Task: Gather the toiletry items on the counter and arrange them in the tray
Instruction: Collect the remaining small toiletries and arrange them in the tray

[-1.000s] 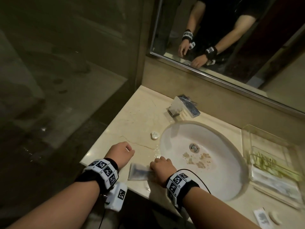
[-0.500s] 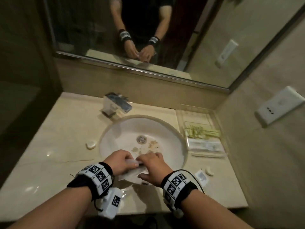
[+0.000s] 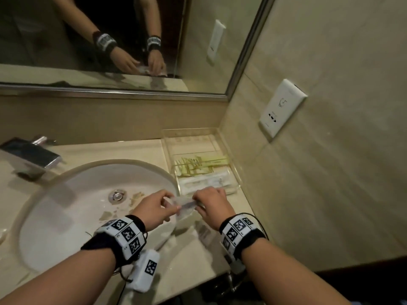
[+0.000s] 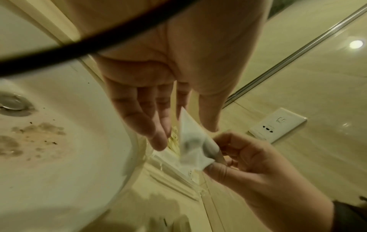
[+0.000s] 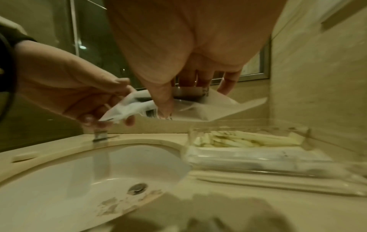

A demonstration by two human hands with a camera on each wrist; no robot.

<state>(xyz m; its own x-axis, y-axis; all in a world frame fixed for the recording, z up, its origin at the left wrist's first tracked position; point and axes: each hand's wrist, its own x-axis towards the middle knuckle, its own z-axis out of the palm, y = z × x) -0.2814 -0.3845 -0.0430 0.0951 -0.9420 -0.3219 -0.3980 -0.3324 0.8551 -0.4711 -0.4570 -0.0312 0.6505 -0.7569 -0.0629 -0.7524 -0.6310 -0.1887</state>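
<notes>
I hold a thin white sachet between both hands, just above the sink's right rim. My left hand pinches its left end and my right hand pinches its right end. In the left wrist view the sachet hangs crumpled between my left fingers and my right hand. In the right wrist view my right thumb presses on the sachet. The clear tray stands right behind my hands, against the side wall. It holds a yellow-green packet and a long white packet.
The white sink with stains near its drain fills the counter's middle. The chrome faucet stands at the back left. A small blurred sachet lies on the counter under my right wrist. A wall socket and a mirror are close.
The sachet lay on the counter left of the sink under my right hand. Both hands have lifted it and carried it right across the basin to the tray's near end.
</notes>
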